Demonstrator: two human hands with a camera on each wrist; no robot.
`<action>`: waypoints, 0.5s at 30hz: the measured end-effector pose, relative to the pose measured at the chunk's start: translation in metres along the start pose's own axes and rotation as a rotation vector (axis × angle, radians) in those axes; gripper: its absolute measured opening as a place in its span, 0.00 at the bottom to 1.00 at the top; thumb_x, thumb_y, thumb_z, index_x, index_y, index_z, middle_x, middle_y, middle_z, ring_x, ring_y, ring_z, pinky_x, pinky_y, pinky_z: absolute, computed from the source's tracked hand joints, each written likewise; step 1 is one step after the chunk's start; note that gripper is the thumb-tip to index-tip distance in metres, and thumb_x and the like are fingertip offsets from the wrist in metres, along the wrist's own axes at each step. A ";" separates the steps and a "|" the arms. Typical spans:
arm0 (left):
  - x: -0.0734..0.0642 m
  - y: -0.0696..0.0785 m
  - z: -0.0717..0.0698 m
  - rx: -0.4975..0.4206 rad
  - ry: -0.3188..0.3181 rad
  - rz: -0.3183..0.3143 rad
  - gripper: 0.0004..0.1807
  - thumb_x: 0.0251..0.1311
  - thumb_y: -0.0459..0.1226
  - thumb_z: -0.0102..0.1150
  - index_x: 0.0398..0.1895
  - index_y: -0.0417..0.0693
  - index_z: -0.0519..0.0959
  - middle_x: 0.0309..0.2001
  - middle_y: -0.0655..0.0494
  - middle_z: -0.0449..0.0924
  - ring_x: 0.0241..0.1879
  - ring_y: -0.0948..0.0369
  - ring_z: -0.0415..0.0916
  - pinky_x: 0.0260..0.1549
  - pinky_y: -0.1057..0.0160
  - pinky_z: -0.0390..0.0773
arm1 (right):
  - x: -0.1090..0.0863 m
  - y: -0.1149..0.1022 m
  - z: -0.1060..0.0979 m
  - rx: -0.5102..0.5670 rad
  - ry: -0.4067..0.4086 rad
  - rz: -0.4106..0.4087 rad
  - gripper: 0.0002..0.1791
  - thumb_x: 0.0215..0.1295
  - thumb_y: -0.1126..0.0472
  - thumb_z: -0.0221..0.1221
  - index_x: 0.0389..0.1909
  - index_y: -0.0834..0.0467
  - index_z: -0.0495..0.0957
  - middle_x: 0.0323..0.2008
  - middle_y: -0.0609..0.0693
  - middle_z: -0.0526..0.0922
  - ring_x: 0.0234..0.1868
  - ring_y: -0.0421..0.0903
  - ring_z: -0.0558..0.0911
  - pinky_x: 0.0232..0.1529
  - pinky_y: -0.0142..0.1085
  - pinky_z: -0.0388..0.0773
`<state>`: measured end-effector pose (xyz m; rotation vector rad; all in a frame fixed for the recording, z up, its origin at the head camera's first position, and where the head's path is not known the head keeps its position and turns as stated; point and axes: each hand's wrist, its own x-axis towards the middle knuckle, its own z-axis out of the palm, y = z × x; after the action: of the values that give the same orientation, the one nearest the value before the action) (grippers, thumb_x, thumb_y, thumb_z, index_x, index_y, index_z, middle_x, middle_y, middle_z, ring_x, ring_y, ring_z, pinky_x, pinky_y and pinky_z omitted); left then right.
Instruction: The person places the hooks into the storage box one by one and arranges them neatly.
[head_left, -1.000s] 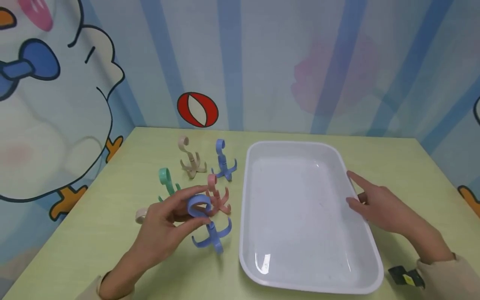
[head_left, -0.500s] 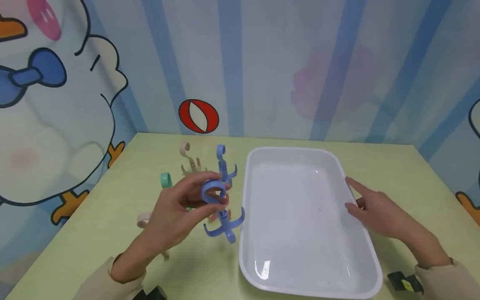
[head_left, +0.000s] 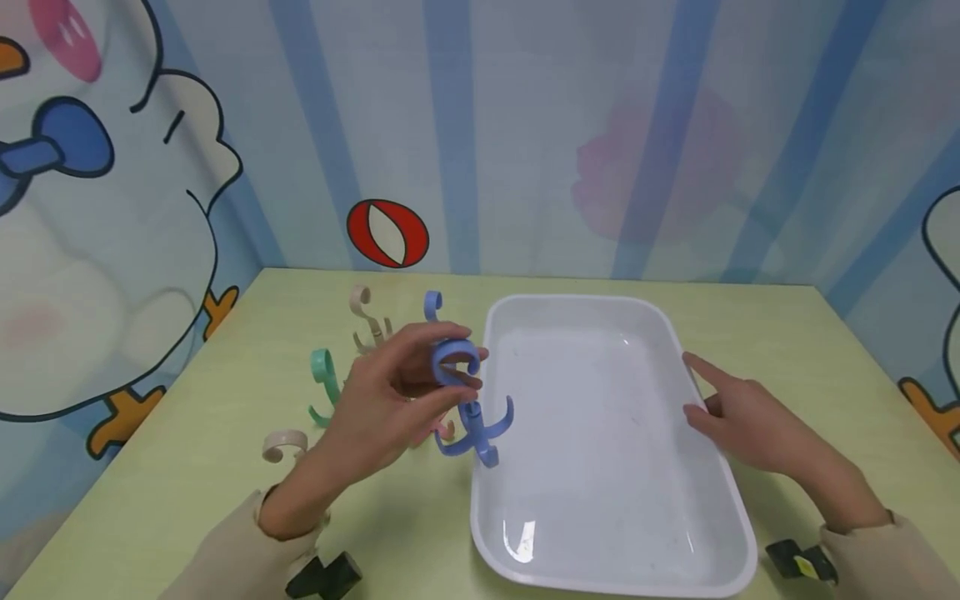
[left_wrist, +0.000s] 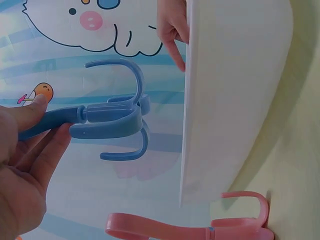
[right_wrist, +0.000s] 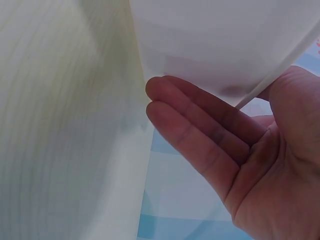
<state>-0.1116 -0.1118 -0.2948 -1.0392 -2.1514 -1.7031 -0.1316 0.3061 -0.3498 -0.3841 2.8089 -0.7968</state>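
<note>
In the head view, my left hand (head_left: 382, 408) pinches a blue multi-prong hanging hook (head_left: 476, 429) by its curled upper stem. Its prongs point downward and overlap the left rim of the white tray (head_left: 592, 483). The left wrist view shows thumb and fingers around the stem, with the prongs (left_wrist: 112, 120) free. My right hand (head_left: 750, 421) holds the tray's right rim. There the thumb lies over the edge, and in the right wrist view the other fingers (right_wrist: 195, 135) extend along the outer wall underneath.
Left of the tray stand more hooks: a beige one (head_left: 367, 321), another blue one (head_left: 432, 305), a green one (head_left: 324, 375) and a second beige one (head_left: 285, 442). A pink hook (left_wrist: 200, 232) is mostly hidden behind my left hand in the head view. A patterned wall backs the table.
My left hand has carried the blue hook right and up, from over the table to the tray's left rim. The right hand keeps its place on the tray.
</note>
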 end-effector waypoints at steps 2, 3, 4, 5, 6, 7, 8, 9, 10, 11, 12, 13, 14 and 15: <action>0.004 0.000 0.003 -0.017 -0.003 -0.018 0.29 0.59 0.19 0.70 0.64 0.37 0.76 0.56 0.38 0.88 0.45 0.53 0.92 0.45 0.57 0.90 | 0.000 -0.001 0.000 -0.003 -0.002 0.005 0.45 0.78 0.61 0.58 0.83 0.71 0.43 0.47 0.65 0.90 0.39 0.46 0.89 0.30 0.36 0.78; 0.006 0.000 0.004 -0.017 -0.004 -0.025 0.29 0.59 0.20 0.69 0.65 0.38 0.76 0.56 0.39 0.88 0.45 0.53 0.92 0.45 0.57 0.90 | 0.001 -0.001 0.000 -0.005 -0.003 0.007 0.45 0.78 0.61 0.58 0.83 0.71 0.43 0.46 0.65 0.90 0.39 0.46 0.89 0.30 0.36 0.77; 0.009 -0.001 0.006 -0.018 -0.007 -0.028 0.29 0.59 0.20 0.69 0.65 0.38 0.76 0.56 0.39 0.88 0.46 0.53 0.92 0.46 0.57 0.90 | 0.001 -0.001 0.000 -0.008 -0.003 0.008 0.45 0.78 0.61 0.58 0.83 0.72 0.43 0.46 0.65 0.90 0.38 0.46 0.89 0.30 0.36 0.77; 0.011 -0.001 0.007 -0.023 -0.010 -0.027 0.29 0.60 0.20 0.69 0.65 0.38 0.75 0.56 0.39 0.88 0.46 0.52 0.92 0.46 0.57 0.89 | 0.001 -0.001 -0.001 -0.011 -0.005 0.011 0.45 0.78 0.61 0.58 0.83 0.71 0.43 0.46 0.65 0.90 0.38 0.45 0.89 0.30 0.36 0.77; 0.014 -0.002 0.009 -0.025 -0.013 -0.025 0.29 0.60 0.20 0.69 0.65 0.38 0.75 0.56 0.39 0.87 0.46 0.51 0.92 0.47 0.57 0.89 | 0.001 -0.001 -0.001 -0.012 -0.007 0.013 0.45 0.78 0.61 0.58 0.83 0.71 0.43 0.46 0.65 0.90 0.38 0.45 0.88 0.29 0.37 0.77; 0.017 -0.003 0.011 -0.028 -0.016 -0.019 0.29 0.60 0.20 0.69 0.65 0.38 0.75 0.56 0.39 0.88 0.46 0.51 0.92 0.48 0.57 0.89 | 0.001 -0.001 -0.001 -0.014 -0.008 0.014 0.45 0.77 0.61 0.58 0.83 0.71 0.42 0.46 0.65 0.90 0.37 0.45 0.88 0.29 0.37 0.77; 0.020 -0.003 0.013 -0.032 -0.018 -0.011 0.29 0.61 0.20 0.69 0.65 0.38 0.75 0.55 0.38 0.88 0.46 0.50 0.92 0.48 0.57 0.89 | 0.001 -0.001 -0.001 -0.014 -0.011 0.018 0.46 0.77 0.61 0.59 0.83 0.71 0.42 0.45 0.64 0.90 0.37 0.44 0.88 0.29 0.37 0.77; 0.023 -0.004 0.015 -0.034 -0.018 -0.006 0.28 0.61 0.21 0.69 0.65 0.38 0.75 0.55 0.39 0.88 0.46 0.50 0.92 0.49 0.57 0.89 | 0.001 -0.001 -0.001 -0.015 -0.013 0.019 0.46 0.77 0.61 0.59 0.83 0.71 0.42 0.45 0.64 0.90 0.37 0.44 0.87 0.29 0.37 0.77; 0.026 -0.005 0.017 -0.046 -0.020 0.000 0.28 0.61 0.21 0.69 0.65 0.37 0.75 0.54 0.38 0.88 0.45 0.50 0.92 0.49 0.57 0.89 | 0.000 -0.001 -0.002 -0.014 -0.015 0.020 0.46 0.77 0.61 0.59 0.83 0.71 0.42 0.45 0.64 0.90 0.37 0.44 0.88 0.29 0.37 0.77; 0.029 -0.005 0.019 -0.055 -0.020 0.004 0.28 0.61 0.21 0.69 0.65 0.37 0.75 0.54 0.38 0.88 0.45 0.50 0.92 0.50 0.57 0.89 | 0.000 -0.001 -0.002 -0.012 -0.017 0.022 0.46 0.77 0.61 0.59 0.83 0.71 0.42 0.45 0.64 0.90 0.37 0.45 0.88 0.30 0.37 0.77; 0.032 -0.006 0.021 -0.058 -0.021 0.008 0.28 0.61 0.21 0.69 0.65 0.37 0.75 0.53 0.38 0.88 0.45 0.50 0.92 0.50 0.57 0.88 | 0.000 -0.001 -0.002 -0.009 -0.019 0.022 0.47 0.77 0.61 0.59 0.83 0.71 0.42 0.46 0.64 0.90 0.38 0.45 0.88 0.30 0.37 0.78; 0.035 -0.006 0.023 -0.062 -0.022 0.013 0.28 0.61 0.21 0.69 0.65 0.37 0.75 0.53 0.37 0.88 0.45 0.50 0.92 0.50 0.57 0.89 | 0.000 -0.002 -0.002 -0.007 -0.021 0.026 0.47 0.77 0.61 0.59 0.83 0.71 0.42 0.46 0.64 0.90 0.38 0.46 0.89 0.30 0.37 0.78; 0.038 -0.006 0.025 -0.060 -0.025 0.016 0.28 0.61 0.21 0.69 0.65 0.37 0.75 0.53 0.38 0.88 0.44 0.50 0.92 0.50 0.57 0.89 | 0.000 -0.002 -0.002 -0.004 -0.023 0.026 0.47 0.77 0.61 0.59 0.83 0.71 0.41 0.46 0.65 0.90 0.38 0.46 0.89 0.30 0.37 0.78; 0.041 -0.006 0.026 -0.055 -0.028 0.021 0.28 0.61 0.21 0.69 0.65 0.37 0.75 0.52 0.38 0.89 0.44 0.51 0.92 0.49 0.57 0.89 | 0.000 -0.002 -0.002 -0.002 -0.024 0.026 0.47 0.77 0.61 0.59 0.83 0.71 0.41 0.47 0.65 0.90 0.39 0.47 0.89 0.30 0.37 0.79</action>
<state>-0.1384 -0.0719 -0.2848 -1.1021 -2.1133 -1.7584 -0.1321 0.3057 -0.3472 -0.3546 2.7868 -0.7792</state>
